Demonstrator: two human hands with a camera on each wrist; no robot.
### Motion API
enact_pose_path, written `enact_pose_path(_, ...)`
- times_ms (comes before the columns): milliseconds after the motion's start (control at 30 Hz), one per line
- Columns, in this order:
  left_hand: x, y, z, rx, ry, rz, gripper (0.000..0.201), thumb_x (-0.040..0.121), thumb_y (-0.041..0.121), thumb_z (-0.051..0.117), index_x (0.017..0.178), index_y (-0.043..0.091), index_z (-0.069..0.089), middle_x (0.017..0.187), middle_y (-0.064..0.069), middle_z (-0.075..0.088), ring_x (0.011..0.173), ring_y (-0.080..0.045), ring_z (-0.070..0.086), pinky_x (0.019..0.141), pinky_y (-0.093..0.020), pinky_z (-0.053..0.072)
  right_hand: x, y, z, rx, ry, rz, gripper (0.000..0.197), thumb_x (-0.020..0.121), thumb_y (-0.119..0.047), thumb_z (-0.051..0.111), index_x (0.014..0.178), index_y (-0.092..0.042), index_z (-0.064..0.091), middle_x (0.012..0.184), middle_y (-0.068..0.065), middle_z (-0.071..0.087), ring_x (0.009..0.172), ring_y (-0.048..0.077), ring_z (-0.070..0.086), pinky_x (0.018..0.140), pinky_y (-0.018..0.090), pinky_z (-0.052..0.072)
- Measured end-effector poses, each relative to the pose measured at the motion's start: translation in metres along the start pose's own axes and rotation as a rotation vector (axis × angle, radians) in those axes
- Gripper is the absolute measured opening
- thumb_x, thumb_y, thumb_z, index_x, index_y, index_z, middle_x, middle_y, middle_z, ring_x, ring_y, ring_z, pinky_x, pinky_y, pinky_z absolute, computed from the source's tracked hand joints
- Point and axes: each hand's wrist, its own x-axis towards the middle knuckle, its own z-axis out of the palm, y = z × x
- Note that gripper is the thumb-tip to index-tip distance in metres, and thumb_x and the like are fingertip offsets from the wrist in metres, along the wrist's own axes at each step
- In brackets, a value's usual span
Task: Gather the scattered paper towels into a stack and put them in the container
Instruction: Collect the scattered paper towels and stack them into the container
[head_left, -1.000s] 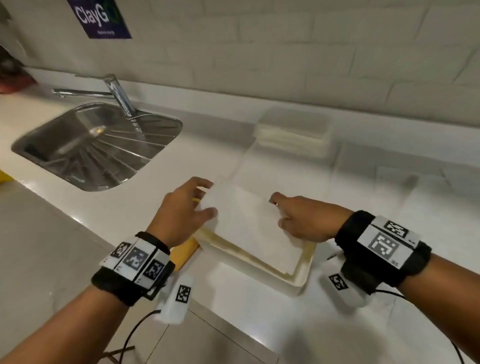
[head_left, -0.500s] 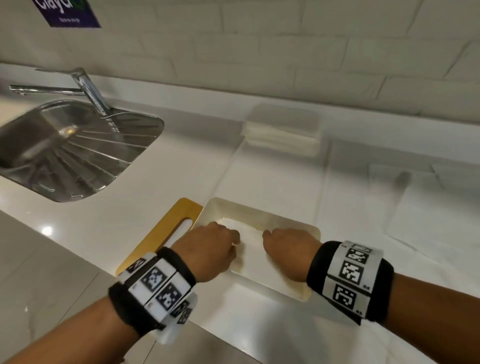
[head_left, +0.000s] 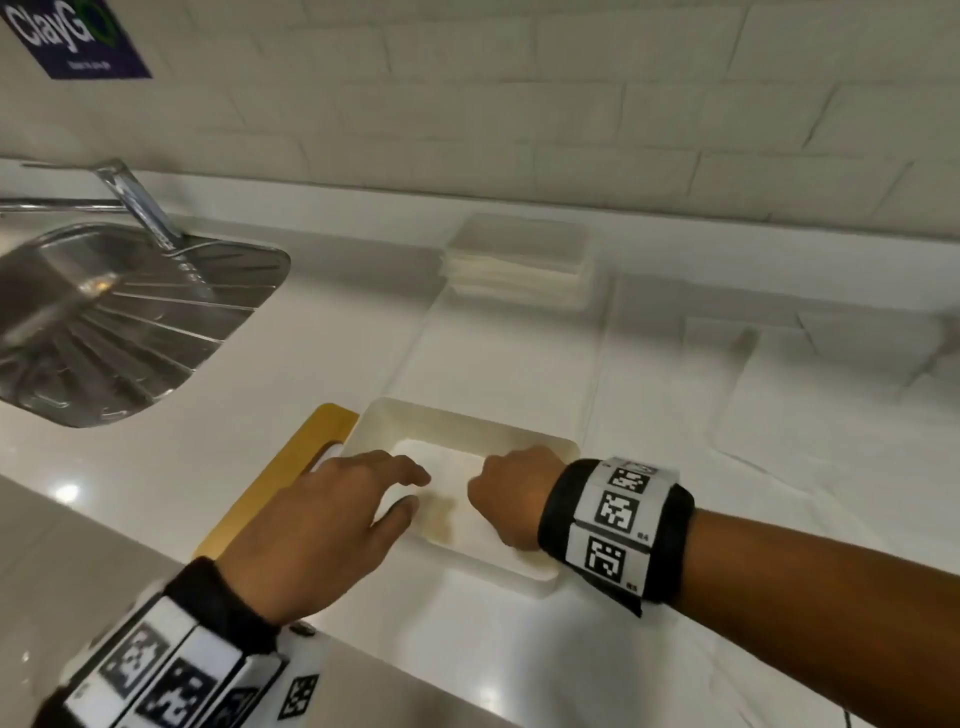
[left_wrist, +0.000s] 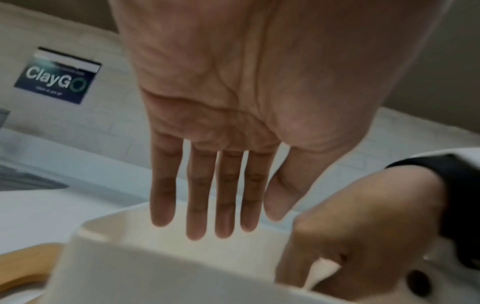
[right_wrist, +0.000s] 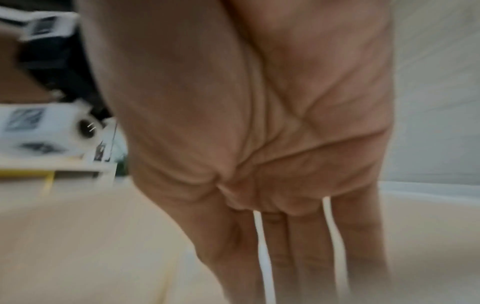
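Observation:
A cream rectangular container (head_left: 535, 447) sits near the counter's front edge, with the white paper towel stack (head_left: 441, 462) lying flat inside it. My left hand (head_left: 415, 491) hovers just above the container's left side, fingers straight and spread, holding nothing; the left wrist view shows its fingers (left_wrist: 197, 205) above the container wall (left_wrist: 161, 267). My right hand (head_left: 511, 488) reaches down into the container, and its straight fingers (right_wrist: 306, 257) press on the towels. Its fingertips are hidden in the head view.
A yellow cutting board (head_left: 291, 478) lies against the container's left side. A steel sink (head_left: 104, 322) with a faucet (head_left: 140, 208) is at the far left. A pile of white towels (head_left: 519, 260) stands by the wall, and flat sheets (head_left: 810, 405) lie to the right.
A second ago both hands held the towel stack over the container. It has since gone down inside; my left hand has let go and lifted, while the right stays on the towels.

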Motion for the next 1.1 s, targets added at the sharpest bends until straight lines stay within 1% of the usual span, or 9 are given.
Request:
enact_pose_path(100,-0.026,0.038,-0.006,-0.126,0.104,0.042,0.028,0.096,0.059,0.04,0.118,0.056,0.058,0.114,0.046,0.057,0.089,0.005,0.065,0.086,-0.023,0.053,-0.039,0.021,-0.014,0.266,0.165,-0.061,0.04,0.099,-0.013,0.044,0.138,-0.019,0.05,0.132,0.006,0.052,0.108,0.026,0.059,0.088,0.032,0.049)
enact_pose_path(167,-0.039,0.077,-0.008,-0.213,0.164,0.069,0.029,0.091,0.062,0.041,0.112,0.057,0.059,0.109,0.044,0.061,0.078,0.006,0.068,0.07,-0.006,0.049,-0.087,0.052,-0.02,0.423,0.327,-0.068,0.041,0.1,-0.016,0.042,0.138,-0.029,0.051,0.129,-0.002,0.056,0.11,0.017,0.057,0.092,0.03,0.047)
enact_pose_path(267,-0.046,0.138,0.015,-0.358,0.11,0.176,0.021,0.095,0.059,0.047,0.105,0.054,0.064,0.097,0.037,0.068,0.086,0.009,0.066,0.055,0.001,0.042,-0.184,0.108,-0.004,0.491,0.565,0.053,0.034,0.1,-0.023,0.044,0.128,-0.037,0.057,0.117,-0.016,0.064,0.104,0.005,0.057,0.087,0.023,0.045)
enact_pose_path(400,-0.02,0.206,0.089,-0.235,-0.174,0.272,0.02,0.1,0.049,0.048,0.112,0.047,0.065,0.104,0.031,0.067,0.095,0.007,0.064,0.08,-0.017,0.053,-0.286,0.155,0.088,0.461,0.595,0.362,0.028,0.098,-0.027,0.051,0.123,-0.038,0.059,0.112,-0.02,0.062,0.097,0.004,0.059,0.086,0.025,0.047)
enact_pose_path(467,-0.002,0.239,0.124,-0.074,-0.229,0.295,0.027,0.103,0.047,0.044,0.124,0.042,0.06,0.112,0.026,0.065,0.098,0.003,0.063,0.089,-0.028,0.053,-0.313,0.16,0.155,0.414,0.397,0.486,0.032,0.099,-0.035,0.049,0.13,-0.04,0.051,0.121,-0.019,0.054,0.107,0.005,0.054,0.09,0.025,0.045)
enact_pose_path(600,0.017,0.305,0.156,0.062,-0.228,0.378,0.032,0.103,0.045,0.044,0.132,0.037,0.056,0.122,0.019,0.062,0.108,-0.007,0.061,0.091,-0.03,0.05,-0.339,0.15,0.256,0.421,0.075,0.574,0.05,0.096,-0.048,0.046,0.144,-0.036,0.035,0.137,-0.01,0.04,0.124,0.013,0.042,0.097,0.029,0.042)
enact_pose_path(833,0.028,0.357,0.188,0.356,-0.337,0.502,0.048,0.1,0.04,0.053,0.146,0.03,0.042,0.141,0.006,0.046,0.125,-0.018,0.048,0.094,-0.034,0.045,-0.341,0.161,0.316,0.504,0.172,0.638,0.071,0.083,-0.057,0.062,0.141,-0.027,0.033,0.135,-0.003,0.035,0.118,0.019,0.042,0.084,0.033,0.048)
enact_pose_path(967,0.027,0.36,0.196,0.43,-0.293,0.508,0.042,0.1,0.04,0.054,0.141,0.032,0.046,0.139,0.007,0.047,0.122,-0.019,0.049,0.091,-0.032,0.042,-0.342,0.161,0.326,0.563,0.284,0.653,0.05,0.093,-0.042,0.057,0.137,-0.026,0.038,0.13,-0.005,0.038,0.114,0.018,0.042,0.074,0.03,0.043)
enact_pose_path(1100,0.028,0.361,0.195,0.459,-0.221,0.507,0.032,0.103,0.038,0.048,0.134,0.031,0.052,0.135,0.009,0.053,0.118,-0.017,0.054,0.09,-0.03,0.04,-0.35,0.169,0.329,0.725,0.352,0.64,0.035,0.099,-0.032,0.05,0.133,-0.03,0.046,0.119,-0.008,0.048,0.11,0.015,0.052,0.088,0.031,0.046)
